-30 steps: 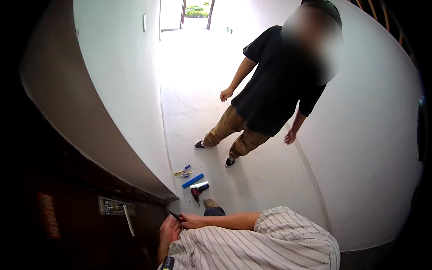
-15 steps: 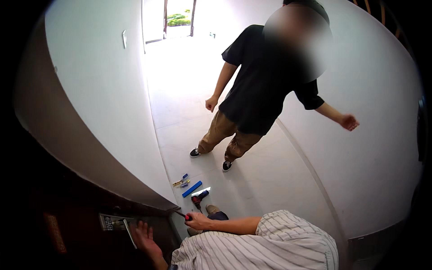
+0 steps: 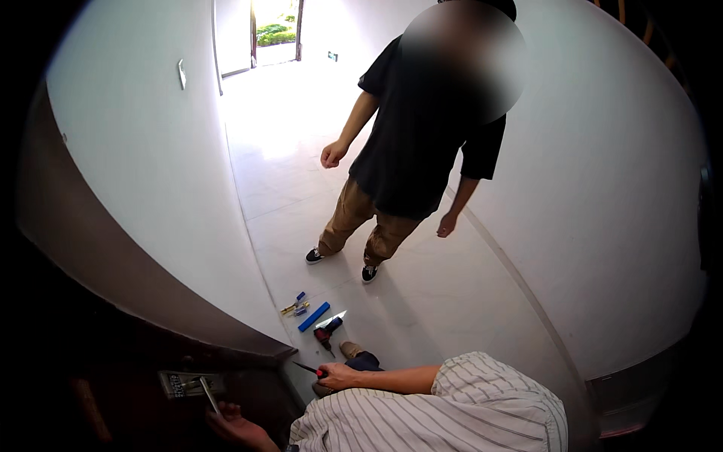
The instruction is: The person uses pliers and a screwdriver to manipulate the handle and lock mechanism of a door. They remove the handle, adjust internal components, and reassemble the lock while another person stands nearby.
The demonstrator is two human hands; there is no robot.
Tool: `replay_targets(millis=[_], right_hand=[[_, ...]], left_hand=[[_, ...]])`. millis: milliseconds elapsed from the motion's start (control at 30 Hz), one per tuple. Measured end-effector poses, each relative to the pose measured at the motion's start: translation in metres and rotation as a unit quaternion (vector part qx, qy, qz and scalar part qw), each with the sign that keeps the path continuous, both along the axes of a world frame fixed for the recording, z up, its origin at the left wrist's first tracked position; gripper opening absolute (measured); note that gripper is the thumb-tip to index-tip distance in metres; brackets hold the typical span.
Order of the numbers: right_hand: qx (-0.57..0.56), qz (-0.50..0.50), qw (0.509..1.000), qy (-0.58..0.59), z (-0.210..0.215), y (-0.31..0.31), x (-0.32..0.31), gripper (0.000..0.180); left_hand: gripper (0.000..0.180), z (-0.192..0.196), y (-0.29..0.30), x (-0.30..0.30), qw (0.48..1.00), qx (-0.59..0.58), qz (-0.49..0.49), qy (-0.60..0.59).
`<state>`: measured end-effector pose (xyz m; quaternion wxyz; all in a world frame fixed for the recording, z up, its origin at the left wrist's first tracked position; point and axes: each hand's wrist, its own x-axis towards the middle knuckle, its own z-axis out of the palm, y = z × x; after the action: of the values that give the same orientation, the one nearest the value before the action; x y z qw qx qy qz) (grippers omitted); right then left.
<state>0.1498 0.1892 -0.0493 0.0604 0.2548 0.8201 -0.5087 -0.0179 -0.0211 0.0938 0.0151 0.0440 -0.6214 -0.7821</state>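
Note:
A metal lever door handle (image 3: 209, 396) sticks out from a plate (image 3: 172, 384) on the dark door at the lower left. My left hand (image 3: 239, 428) is at the free end of that lever, palm upward, its curled fingers closed on the tip; shadow blurs the exact contact. My right hand (image 3: 340, 376) grips a screwdriver (image 3: 322, 373) by its red and black handle. The screwdriver's dark shaft points left toward the door edge, apart from it.
On the floor ahead lie a power drill (image 3: 326, 333), a long blue block (image 3: 314, 316) and several screwdriver-like tools (image 3: 296, 305). Another person (image 3: 422, 143) stands beyond them. White walls (image 3: 602, 226) flank the passage, with a bright doorway (image 3: 276, 34) far off.
My left hand has gone from spread fingers beside the lever to curled fingers at its end. The other person's raised arm has dropped. The whole view has shifted slightly.

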Motion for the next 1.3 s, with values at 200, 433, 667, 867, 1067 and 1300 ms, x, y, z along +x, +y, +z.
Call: replay_targets(millis=[200,433,667,867,1067,1300], right_hand=[[-0.024,0.044,0.998,-0.024,0.001,-0.003,-0.009,0.038],[-0.02,0.061,0.997,-0.039,0.004,-0.016,-0.012,0.038],[-0.007,0.107,0.994,-0.032,0.012,-0.013,0.017,0.041],[0.011,0.114,0.991,-0.069,0.027,0.003,0.046,0.041],[0.02,0.162,0.983,-0.086,0.037,0.031,0.075,0.042],[0.048,0.161,0.983,-0.072,0.032,0.064,0.104,0.038]], left_hand=[[0.046,0.004,-0.021,-0.017,0.97,-0.23,-0.071,0.022],[0.04,0.103,0.008,-0.026,0.801,-0.55,-0.199,0.127],[0.037,0.092,0.022,-0.04,0.814,-0.549,-0.191,-0.002],[0.033,0.089,0.029,-0.03,0.814,-0.544,-0.174,0.109],[0.031,0.093,0.034,-0.019,0.808,-0.562,-0.142,0.103],[0.032,0.078,0.034,-0.028,0.785,-0.601,-0.099,0.112]])
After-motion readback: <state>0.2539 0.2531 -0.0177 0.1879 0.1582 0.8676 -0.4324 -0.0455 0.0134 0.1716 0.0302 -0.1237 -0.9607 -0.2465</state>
